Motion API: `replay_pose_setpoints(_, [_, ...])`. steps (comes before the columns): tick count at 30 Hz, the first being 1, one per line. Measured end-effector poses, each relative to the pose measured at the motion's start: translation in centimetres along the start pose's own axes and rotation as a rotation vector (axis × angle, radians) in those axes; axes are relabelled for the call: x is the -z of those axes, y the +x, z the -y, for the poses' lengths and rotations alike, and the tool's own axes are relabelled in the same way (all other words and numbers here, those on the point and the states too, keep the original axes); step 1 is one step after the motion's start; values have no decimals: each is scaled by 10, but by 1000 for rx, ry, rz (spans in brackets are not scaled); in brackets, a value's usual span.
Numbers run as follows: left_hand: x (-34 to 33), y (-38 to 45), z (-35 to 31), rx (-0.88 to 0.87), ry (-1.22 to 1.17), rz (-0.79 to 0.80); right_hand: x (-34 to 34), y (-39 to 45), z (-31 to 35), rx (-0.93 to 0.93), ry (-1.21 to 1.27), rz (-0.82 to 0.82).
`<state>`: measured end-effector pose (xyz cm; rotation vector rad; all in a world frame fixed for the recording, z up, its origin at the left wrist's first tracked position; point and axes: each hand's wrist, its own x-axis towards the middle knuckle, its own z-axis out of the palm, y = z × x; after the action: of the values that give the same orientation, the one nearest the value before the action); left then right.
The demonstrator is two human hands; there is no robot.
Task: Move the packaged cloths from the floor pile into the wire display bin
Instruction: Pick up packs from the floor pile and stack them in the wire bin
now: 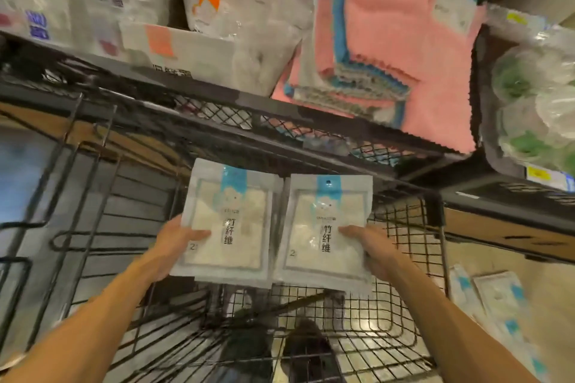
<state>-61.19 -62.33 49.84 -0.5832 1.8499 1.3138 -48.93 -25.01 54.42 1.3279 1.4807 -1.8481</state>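
Note:
I hold two packaged cloths side by side over the black wire display bin point(401, 246). Both packs are white with a blue top band and black characters. My left hand point(174, 246) grips the left pack point(230, 221) at its lower left edge, thumb across the front. My right hand point(370, 249) grips the right pack point(326, 233) at its lower right edge, thumb on the front. Each hand seems to hold a small stack, with further pack edges showing underneath. More of the same packs lie in a floor pile point(494, 298) at the lower right, outside the bin.
Above the bin runs a black mesh shelf point(236, 121) loaded with white bagged goods point(230, 25) and pink and blue towels point(389, 50). A bin of clear green-tinted packs point(535, 102) stands at right. Wire racks point(81, 196) are at left; my shoe point(308, 348) shows through the bin floor.

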Motion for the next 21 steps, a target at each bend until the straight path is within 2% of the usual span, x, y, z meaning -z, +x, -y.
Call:
replay_pose_setpoints(4, [-11,26,21,30,29,-20,-16,28,-15,-11,-19,-92])
replay_pose_setpoints(6, [-20,32,28,14,82,-145,-24,40,-21,50,-155,-226])
replay_pose_setpoints(11, [-50,25,29,-184,381,-410,-37,58,-35,163,-576,-505])
replay_pose_setpoints(13, [-60,20,27,-266,503,-476,-41,59,-39,189,-699,-567])
replay_pose_setpoints(16, [-61,13,19,-348,808,-521,-44,52,-33,199,-966,-662])
replay_pose_setpoints(18, [-57,7,12,-438,958,-520,-41,42,-23,230,-1122,-681])
replay_pose_setpoints(21, [-51,-11,-4,-500,1102,-507,-29,21,-8,316,-1243,-580])
